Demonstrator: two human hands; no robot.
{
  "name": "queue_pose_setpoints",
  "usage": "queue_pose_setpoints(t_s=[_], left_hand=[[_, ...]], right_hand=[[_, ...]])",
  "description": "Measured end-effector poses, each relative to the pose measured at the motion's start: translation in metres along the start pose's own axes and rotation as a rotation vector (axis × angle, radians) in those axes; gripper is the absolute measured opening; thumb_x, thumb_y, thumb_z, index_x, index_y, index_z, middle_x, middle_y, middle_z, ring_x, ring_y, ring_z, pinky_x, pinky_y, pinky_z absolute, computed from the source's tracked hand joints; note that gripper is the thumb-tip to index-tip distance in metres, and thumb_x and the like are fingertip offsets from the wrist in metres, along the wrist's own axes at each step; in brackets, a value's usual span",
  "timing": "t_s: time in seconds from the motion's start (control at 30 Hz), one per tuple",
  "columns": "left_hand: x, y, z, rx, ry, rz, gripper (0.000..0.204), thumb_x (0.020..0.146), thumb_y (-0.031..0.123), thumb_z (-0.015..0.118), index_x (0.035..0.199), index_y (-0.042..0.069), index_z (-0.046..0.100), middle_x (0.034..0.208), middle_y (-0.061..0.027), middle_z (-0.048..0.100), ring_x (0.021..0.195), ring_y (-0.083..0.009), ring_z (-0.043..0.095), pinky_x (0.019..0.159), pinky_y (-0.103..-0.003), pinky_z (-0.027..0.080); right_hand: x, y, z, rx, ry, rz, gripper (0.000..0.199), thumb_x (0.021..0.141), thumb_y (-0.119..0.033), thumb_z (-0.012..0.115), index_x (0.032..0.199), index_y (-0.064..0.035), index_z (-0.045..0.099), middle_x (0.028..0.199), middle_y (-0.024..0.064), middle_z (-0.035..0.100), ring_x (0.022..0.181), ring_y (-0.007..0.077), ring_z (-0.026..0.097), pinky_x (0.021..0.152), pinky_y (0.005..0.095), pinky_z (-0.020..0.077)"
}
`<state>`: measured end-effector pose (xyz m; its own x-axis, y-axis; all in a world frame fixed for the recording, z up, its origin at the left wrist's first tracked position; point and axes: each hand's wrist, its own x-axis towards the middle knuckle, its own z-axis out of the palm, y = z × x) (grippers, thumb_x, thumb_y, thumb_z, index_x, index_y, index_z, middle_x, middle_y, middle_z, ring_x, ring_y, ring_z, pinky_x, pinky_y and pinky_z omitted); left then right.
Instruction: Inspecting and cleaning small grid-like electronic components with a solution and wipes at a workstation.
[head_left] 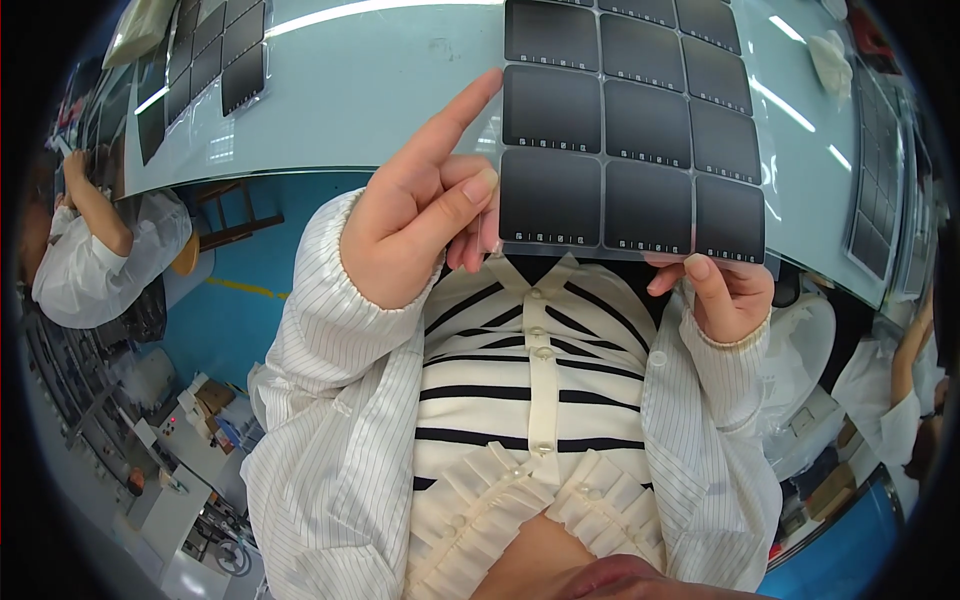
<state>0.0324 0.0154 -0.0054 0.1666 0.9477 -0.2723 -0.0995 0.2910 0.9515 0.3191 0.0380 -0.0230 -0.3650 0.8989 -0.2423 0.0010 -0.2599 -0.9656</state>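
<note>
Both my hands hold up a clear sheet [601, 165] carrying rows of dark, rounded rectangular panels, each with a line of small pale marks along its lower edge. My left hand [425, 200] grips the sheet's left edge, thumb in front and other fingertips behind; its index finger stretches up along that edge. At the lower right corner, my right hand [722, 295] pinches the bottom edge, thumb in front and fingers partly hidden behind the sheet. The sheet is tilted up in front of my chest, over the near edge of a glass-topped table [380, 100].
More dark-panelled sheets [205, 60] lie at the table's far left, and another sheet [875, 185] lies at the right. A crumpled white piece [830, 62] rests at the far right. One person [110, 260] sits at left beside a wooden stool [235, 215]; another person [890, 385] is at right.
</note>
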Motion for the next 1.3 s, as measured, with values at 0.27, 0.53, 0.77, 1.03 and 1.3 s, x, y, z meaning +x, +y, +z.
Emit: queue_pose_setpoints(t_s=[0.27, 0.53, 0.77, 1.03, 1.3], left_hand=[[0.001, 0.004, 0.003, 0.032, -0.012, 0.002, 0.059, 0.097, 0.0, 0.037, 0.152, 0.004, 0.017, 0.067, -0.0046, 0.056, 0.053, -0.0082, 0.051, 0.052, -0.019, 0.044], [0.002, 0.001, 0.007, 0.017, -0.029, -0.042, 0.059, 0.098, 0.004, 0.038, 0.152, 0.003, 0.014, 0.069, -0.0043, 0.056, 0.054, -0.0084, 0.051, 0.052, -0.019, 0.043], [-0.002, 0.007, 0.01, 0.078, -0.079, -0.066, 0.058, 0.1, 0.007, 0.038, 0.153, 0.003, 0.015, 0.071, -0.0031, 0.055, 0.059, -0.0078, 0.05, 0.056, -0.02, 0.043], [0.011, 0.027, -0.001, 0.221, -0.07, 0.016, 0.042, 0.1, 0.016, 0.04, 0.138, 0.0, 0.047, 0.072, -0.0008, 0.058, 0.058, -0.0061, 0.05, 0.056, -0.018, 0.04], [0.041, 0.037, -0.009, 0.355, -0.028, 0.087, 0.039, 0.1, 0.021, 0.046, 0.132, 0.001, 0.054, 0.072, 0.0, 0.057, 0.062, -0.007, 0.051, 0.058, -0.02, 0.04]], right_hand=[[-0.001, 0.001, -0.003, 0.018, 0.027, -0.002, 0.018, 0.092, -0.008, 0.061, 0.1, 0.0072, 0.068, 0.094, 0.0235, 0.07, 0.072, 0.0251, 0.071, 0.07, 0.034, 0.0583], [-0.004, -0.001, -0.001, 0.1, 0.075, 0.007, 0.024, 0.096, -0.012, 0.057, 0.105, 0.0097, 0.06, 0.09, 0.022, 0.069, 0.08, 0.0297, 0.07, 0.066, 0.0334, 0.0592], [0.001, -0.009, 0.006, 0.222, 0.255, 0.066, 0.019, 0.092, -0.007, 0.061, 0.103, 0.0089, 0.059, 0.091, 0.0192, 0.069, 0.079, 0.0273, 0.071, 0.065, 0.0312, 0.0591], [-0.023, -0.043, -0.085, 0.033, 0.59, -0.208, 0.015, 0.086, -0.002, 0.068, 0.076, -0.0005, 0.056, 0.068, 0.0127, 0.065, 0.062, 0.0221, 0.069, 0.054, 0.0293, 0.0539], [-0.091, -0.067, -0.227, -0.192, 1.023, -0.261, 0.018, 0.087, -0.008, 0.07, 0.079, -0.0038, 0.054, 0.072, 0.0128, 0.067, 0.062, 0.0197, 0.069, 0.056, 0.0276, 0.0557]])
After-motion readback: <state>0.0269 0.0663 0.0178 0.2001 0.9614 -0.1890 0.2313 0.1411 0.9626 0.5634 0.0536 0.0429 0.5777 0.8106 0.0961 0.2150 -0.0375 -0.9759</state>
